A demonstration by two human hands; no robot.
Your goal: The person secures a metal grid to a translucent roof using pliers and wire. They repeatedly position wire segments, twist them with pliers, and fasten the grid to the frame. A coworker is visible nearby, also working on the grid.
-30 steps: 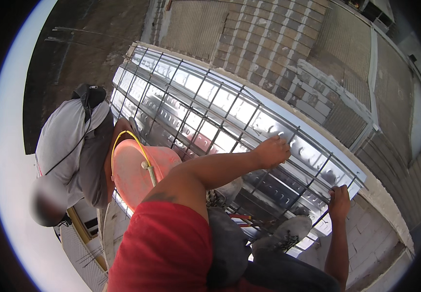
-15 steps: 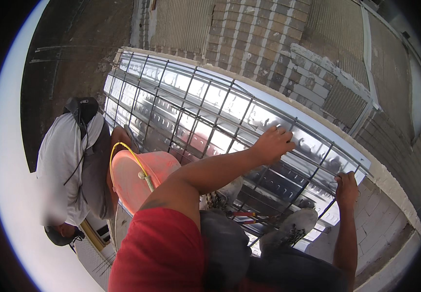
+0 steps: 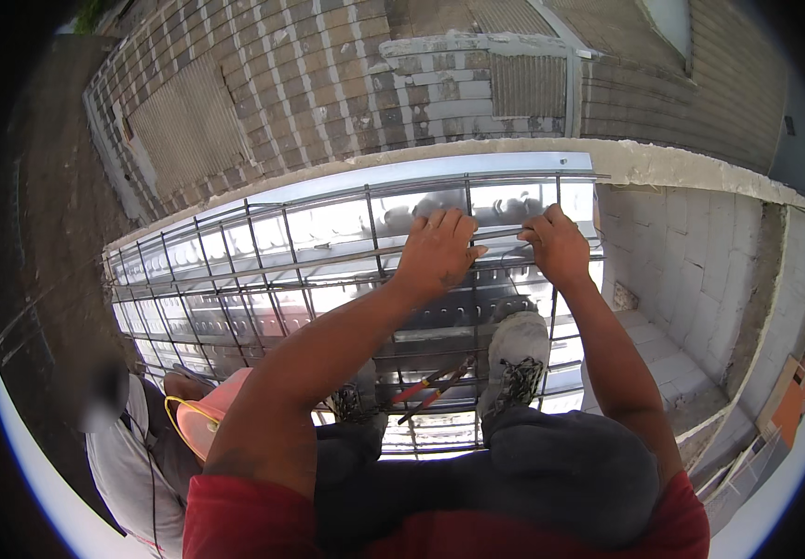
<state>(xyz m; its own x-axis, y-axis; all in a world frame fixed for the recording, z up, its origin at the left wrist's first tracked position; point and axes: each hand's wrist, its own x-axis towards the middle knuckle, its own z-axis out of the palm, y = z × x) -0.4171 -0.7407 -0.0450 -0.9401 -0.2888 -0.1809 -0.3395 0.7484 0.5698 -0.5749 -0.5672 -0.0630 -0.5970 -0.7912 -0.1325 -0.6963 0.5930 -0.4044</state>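
Note:
My left hand (image 3: 438, 250) is curled over a bar of the rebar mesh (image 3: 281, 226), its thumb pointing toward the right hand. Just to the right, my right hand (image 3: 559, 246) has its fingers pinched together beside a crossing of the bars, near the end of the mesh. What lies between those fingertips is too small to make out. The mesh rests over shiny ribbed metal decking (image 3: 514, 197). Between my two shoes, a pair of pincers (image 3: 434, 388) with red handles lies on the bars.
A co-worker (image 3: 137, 456) crouches at the lower left beside an orange bucket (image 3: 221, 410) with a yellow handle. A concrete wall edge (image 3: 682, 163) borders the decking, with a drop to block walls (image 3: 672, 270) on the right. Tiled roofs (image 3: 309, 84) lie beyond.
The view has swung to the right. My hands have come closer together; the left hand has lowered onto the bars, and the right is now at a crossing near the mesh end.

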